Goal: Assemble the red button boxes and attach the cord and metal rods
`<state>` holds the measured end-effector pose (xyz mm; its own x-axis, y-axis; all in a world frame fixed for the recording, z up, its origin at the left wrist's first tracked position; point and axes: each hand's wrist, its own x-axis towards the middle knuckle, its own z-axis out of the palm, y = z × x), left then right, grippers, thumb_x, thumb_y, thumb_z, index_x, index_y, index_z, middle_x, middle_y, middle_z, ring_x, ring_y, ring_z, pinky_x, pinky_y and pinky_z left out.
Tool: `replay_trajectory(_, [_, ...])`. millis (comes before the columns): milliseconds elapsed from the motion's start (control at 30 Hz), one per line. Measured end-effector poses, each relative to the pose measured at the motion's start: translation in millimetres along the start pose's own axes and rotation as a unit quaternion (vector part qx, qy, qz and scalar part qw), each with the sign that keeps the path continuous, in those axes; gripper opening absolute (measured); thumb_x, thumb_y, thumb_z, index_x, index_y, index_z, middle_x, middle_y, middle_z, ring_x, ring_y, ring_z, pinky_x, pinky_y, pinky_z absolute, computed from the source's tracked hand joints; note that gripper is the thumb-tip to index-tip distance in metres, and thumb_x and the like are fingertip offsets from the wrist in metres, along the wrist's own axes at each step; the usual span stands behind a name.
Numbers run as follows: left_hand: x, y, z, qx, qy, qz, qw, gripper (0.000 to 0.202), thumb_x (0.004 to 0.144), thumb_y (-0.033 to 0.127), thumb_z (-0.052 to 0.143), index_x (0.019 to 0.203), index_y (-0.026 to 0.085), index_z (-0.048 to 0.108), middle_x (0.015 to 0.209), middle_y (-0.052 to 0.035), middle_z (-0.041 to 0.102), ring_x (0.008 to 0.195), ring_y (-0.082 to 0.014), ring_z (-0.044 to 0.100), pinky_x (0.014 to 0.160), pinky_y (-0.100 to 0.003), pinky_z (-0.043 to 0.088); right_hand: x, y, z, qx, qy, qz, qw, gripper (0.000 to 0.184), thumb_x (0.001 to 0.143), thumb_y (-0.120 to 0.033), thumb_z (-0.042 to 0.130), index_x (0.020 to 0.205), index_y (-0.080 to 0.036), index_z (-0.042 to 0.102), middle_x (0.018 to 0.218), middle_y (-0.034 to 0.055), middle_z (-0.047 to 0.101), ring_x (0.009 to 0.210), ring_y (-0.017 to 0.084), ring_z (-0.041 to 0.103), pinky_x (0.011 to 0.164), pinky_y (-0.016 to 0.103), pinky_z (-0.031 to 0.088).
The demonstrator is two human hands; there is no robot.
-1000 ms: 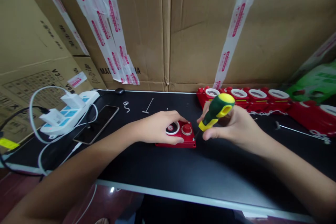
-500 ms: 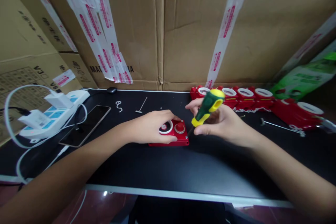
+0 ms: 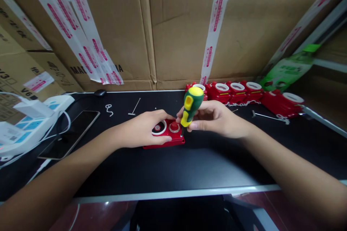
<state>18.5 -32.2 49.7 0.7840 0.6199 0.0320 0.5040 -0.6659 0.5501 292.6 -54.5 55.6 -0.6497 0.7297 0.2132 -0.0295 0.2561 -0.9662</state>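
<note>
Centre frame, the left hand (image 3: 145,128) — fingers spread — clasps a red box (image 3: 176,138). The right hand (image 3: 218,121) pinches a screwdriver (image 3: 193,105).

The green-and-yellow screwdriver (image 3: 195,104) has straightened from nearly two o'clock toward twelve, its handle's yellow oval (image 3: 188,103) swung round toward nine

Red box (image 3: 175,139) partly under left hand (image 3: 145,129)

There is room on the front of the table (image 3: 195,171) between the arms (image 3: 282,158). Cardboard (image 3: 179,47) blocks the back, red boxes (image 3: 235,98) and a bottle (image 3: 289,70) the far right, a phone (image 3: 74,133) and power strip (image 3: 31,127) the left.
</note>
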Motion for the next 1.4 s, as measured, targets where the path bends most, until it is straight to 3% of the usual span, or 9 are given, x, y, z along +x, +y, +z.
replay_trajectory(100, [0, 1, 0.6, 0.004, -0.004, -0.007, 1.000, 0.052, 0.092, 0.043, 0.075, 0.139, 0.025, 0.062, 0.133, -0.0061, 0.069, 0.119, -0.0247, 0.068, 0.103, -0.036, 0.052, 2, 5, 7, 0.014, 0.047, -0.002, 0.999, 0.041, 0.071, -0.021, 0.097, 0.106, -0.017, 0.075, 0.093, 0.0012, 0.073, 0.083, 0.014, 0.069, 0.077, 0.026, 0.058])
replay_trajectory(300, [0, -2, 3.1, -0.016, 0.003, 0.009, 1.000, 0.051, 0.092, 0.043, 0.074, 0.138, 0.023, 0.063, 0.137, -0.0079, 0.069, 0.122, -0.0255, 0.068, 0.107, -0.037, 0.052, 0, 4, 9, 0.070, -0.007, 0.001, 0.998, 0.035, 0.094, -0.023, 0.080, 0.127, -0.014, 0.069, 0.084, 0.0012, 0.072, 0.069, 0.011, 0.069, 0.074, 0.026, 0.058])
replay_trajectory(533, [1, 0, 1.5, 0.011, -0.003, 0.011, 1.000, 0.055, 0.092, 0.043, 0.074, 0.142, 0.022, 0.061, 0.141, -0.0103, 0.067, 0.126, -0.0274, 0.067, 0.109, -0.040, 0.052, 0, -5, 15, 0.054, 0.057, 0.007, 0.997, 0.038, 0.081, -0.018, 0.090, 0.114, -0.017, 0.071, 0.088, -0.0011, 0.067, 0.066, 0.008, 0.059, 0.053, 0.018, 0.049])
replay_trajectory(700, [1, 1, 0.1, -0.006, -0.006, 0.021, 1.000, 0.056, 0.092, 0.039, 0.075, 0.144, 0.024, 0.062, 0.142, -0.0099, 0.067, 0.127, -0.0274, 0.066, 0.112, -0.042, 0.051, 0, -3, 14, 0.055, 0.006, -0.018, 0.998, 0.026, 0.090, -0.020, 0.082, 0.114, -0.017, 0.072, 0.089, -0.0003, 0.065, 0.069, 0.008, 0.057, 0.063, 0.020, 0.053])
replay_trajectory(833, [-1, -3, 2.0, -0.007, 0.001, 0.017, 1.000, 0.054, 0.093, 0.044, 0.075, 0.142, 0.024, 0.062, 0.140, -0.0098, 0.068, 0.125, -0.0275, 0.067, 0.110, -0.042, 0.052, 1, 3, 11, 0.016, 0.052, -0.015, 0.998, 0.030, 0.086, -0.021, 0.087, 0.112, -0.017, 0.072, 0.088, -0.0012, 0.064, 0.071, 0.008, 0.056, 0.068, 0.020, 0.052])
replay_trajectory(933, [-1, -4, 3.2, 0.000, 0.005, 0.011, 1.000, 0.055, 0.094, 0.050, 0.073, 0.140, 0.023, 0.062, 0.139, -0.0104, 0.068, 0.124, -0.0276, 0.068, 0.108, -0.041, 0.053, 1, 3, 10, 0.008, 0.070, -0.017, 0.997, 0.036, 0.083, -0.021, 0.089, 0.115, -0.018, 0.073, 0.097, 0.0011, 0.067, 0.084, 0.011, 0.063, 0.077, 0.022, 0.055])
replay_trajectory(1067, [-1, -2, 2.1, 0.003, -0.002, 0.007, 1.000, 0.054, 0.093, 0.050, 0.073, 0.138, 0.023, 0.061, 0.137, -0.0100, 0.069, 0.122, -0.0276, 0.068, 0.105, -0.041, 0.054, 0, -2, 13, 0.039, 0.038, -0.003, 0.999, 0.038, 0.090, -0.024, 0.083, 0.125, -0.018, 0.071, 0.115, 0.0066, 0.070, 0.082, 0.011, 0.065, 0.069, 0.022, 0.057])
replay_trajectory(1233, [0, 4, -0.4, 0.008, -0.005, -0.001, 1.000, 0.052, 0.094, 0.051, 0.073, 0.135, 0.022, 0.063, 0.131, -0.0095, 0.071, 0.117, -0.0270, 0.070, 0.100, -0.039, 0.055, 1, -4, 22, 0.078, 0.066, 0.024, 0.994, 0.036, 0.076, -0.023, 0.095, 0.101, -0.015, 0.070, 0.087, -0.0007, 0.067, 0.066, 0.009, 0.061, 0.059, 0.022, 0.056])
replay_trajectory(1400, [1, 4, 0.1, 0.009, -0.005, -0.001, 1.000, 0.052, 0.093, 0.049, 0.073, 0.137, 0.021, 0.063, 0.132, -0.0104, 0.071, 0.117, -0.0275, 0.070, 0.100, -0.039, 0.056, -1, -4, 18, 0.040, 0.041, 0.009, 0.998, 0.035, 0.084, -0.027, 0.089, 0.111, -0.016, 0.069, 0.097, 0.0029, 0.068, 0.075, 0.011, 0.064, 0.066, 0.024, 0.058])
